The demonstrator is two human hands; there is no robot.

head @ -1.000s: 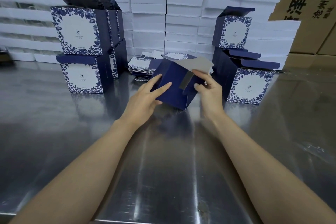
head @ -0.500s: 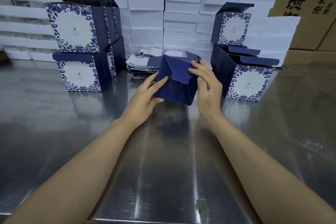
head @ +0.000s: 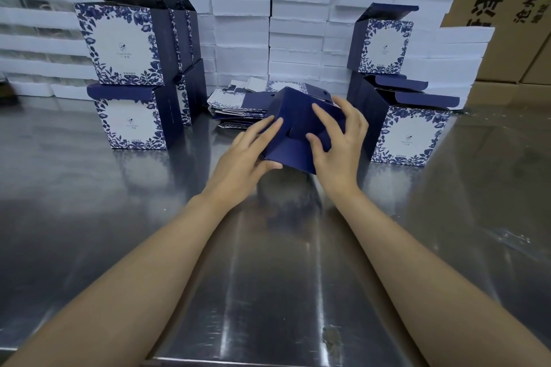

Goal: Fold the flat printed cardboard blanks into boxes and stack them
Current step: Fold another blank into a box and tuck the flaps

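A navy blue box (head: 295,116) is tilted above the steel table with its folded end flaps facing me. My left hand (head: 247,155) holds its lower left corner, fingers flat along the left side and thumb under the edge. My right hand (head: 340,140) lies spread over the end flaps, with fingers and thumb pressing on them. A pile of flat printed blanks (head: 235,104) lies just behind the box. Folded blue-and-white floral boxes stand stacked at the left (head: 125,45) and at the right (head: 411,134), several with open lids.
The steel table (head: 89,202) stretches toward me. A wall of white foam trays (head: 298,24) rises behind the boxes. Brown shipping cartons (head: 507,9) stand at the far right.
The grey inner flap that stood open has been folded down. The box's end is now closed, with my right hand spread over it. The box tipped a little toward me.
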